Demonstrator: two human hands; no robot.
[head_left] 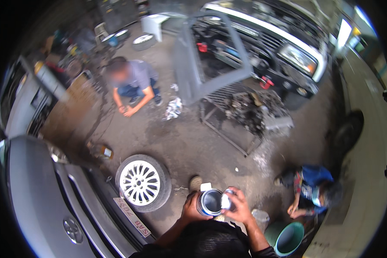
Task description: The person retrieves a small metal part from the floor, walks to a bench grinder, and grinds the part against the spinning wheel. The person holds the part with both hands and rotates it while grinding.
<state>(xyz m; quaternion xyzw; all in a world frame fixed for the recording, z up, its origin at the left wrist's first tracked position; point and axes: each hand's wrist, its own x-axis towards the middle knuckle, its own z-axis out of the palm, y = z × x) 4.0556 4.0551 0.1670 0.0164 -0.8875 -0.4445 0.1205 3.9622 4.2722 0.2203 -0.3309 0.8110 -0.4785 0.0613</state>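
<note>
In front of my body I hold an open metal tin [211, 201] with a blue-edged outside. My left hand [191, 208] is closed around its left side. Its inside looks grey, and how full it is I cannot tell. At the tin's right rim my right hand [239, 207] is closed on a small white, rounded object [226, 201], whose kind I cannot make out. A white piece [206, 186] shows just beyond the tin. Below it, part of my shoe [195, 183] is visible.
A wheel [138, 184] lies by the grey car [43, 189] at left. A green bucket [289, 239] and a clear container [260, 217] stand at right, near a crouching person [316, 187]. Another person [135, 81] squats farther off. An engine [249, 112] rests on a metal stand ahead.
</note>
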